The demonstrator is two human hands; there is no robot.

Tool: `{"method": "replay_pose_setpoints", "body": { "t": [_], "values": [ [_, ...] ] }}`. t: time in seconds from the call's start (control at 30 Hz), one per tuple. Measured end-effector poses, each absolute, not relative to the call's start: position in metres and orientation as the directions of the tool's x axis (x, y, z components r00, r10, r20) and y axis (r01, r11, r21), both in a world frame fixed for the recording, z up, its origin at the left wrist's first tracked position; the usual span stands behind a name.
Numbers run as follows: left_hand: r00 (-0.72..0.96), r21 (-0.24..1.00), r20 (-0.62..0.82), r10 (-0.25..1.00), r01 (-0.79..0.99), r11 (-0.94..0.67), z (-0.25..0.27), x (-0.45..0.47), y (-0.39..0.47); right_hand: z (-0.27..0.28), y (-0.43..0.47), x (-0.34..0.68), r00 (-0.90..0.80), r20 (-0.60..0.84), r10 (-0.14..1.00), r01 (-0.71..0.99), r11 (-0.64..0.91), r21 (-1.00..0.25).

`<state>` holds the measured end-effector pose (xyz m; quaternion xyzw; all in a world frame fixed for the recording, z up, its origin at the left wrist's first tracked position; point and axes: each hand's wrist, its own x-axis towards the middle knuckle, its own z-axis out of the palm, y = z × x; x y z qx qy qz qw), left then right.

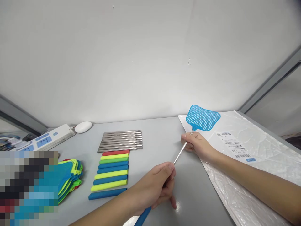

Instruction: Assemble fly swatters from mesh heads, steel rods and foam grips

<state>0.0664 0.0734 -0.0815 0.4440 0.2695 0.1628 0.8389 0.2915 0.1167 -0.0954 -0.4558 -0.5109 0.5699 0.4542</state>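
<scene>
Both my hands are on one fly swatter, held at a slant over the table. Its blue mesh head (203,117) points up and away, to the right. My right hand (196,144) pinches the metal rod just below the head. Lower down, my left hand (162,185) is wrapped round the swatter where rod and handle meet; the joint is hidden by the fingers. Out from under that hand sticks a blue handle (143,217). Left of my hands lie a row of red, yellow, green and blue handle sleeves (113,172) and a row of metal rods (122,141).
A stack of coloured swatter heads (70,179) lies at the left, partly covered by a pixelated patch. Behind it are a white power strip (50,138) and a white oval object (83,127). A white padded mailer (265,166) with printed labels covers the right side. A wall closes off the back.
</scene>
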Motion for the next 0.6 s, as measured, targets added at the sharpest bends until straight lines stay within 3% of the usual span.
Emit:
{"method": "replay_pose_setpoints", "body": {
  "t": [0.13,0.3,0.6],
  "values": [
    [0.798,0.851,-0.297,0.525,-0.028,0.525,-0.080,0.068,0.072,-0.098,0.104,0.275,-0.292,-0.098,0.951,-0.009,-0.106,-0.994],
    [0.806,0.884,-0.352,0.476,0.119,0.452,-0.073,0.071,0.073,-0.088,0.087,0.262,-0.574,-0.160,0.803,0.146,-0.092,-0.985],
    [0.793,0.874,-0.350,0.498,0.085,0.478,-0.078,0.071,0.075,-0.094,0.095,0.269,-0.296,-0.146,0.944,0.087,-0.125,-0.988]
  ]
}}
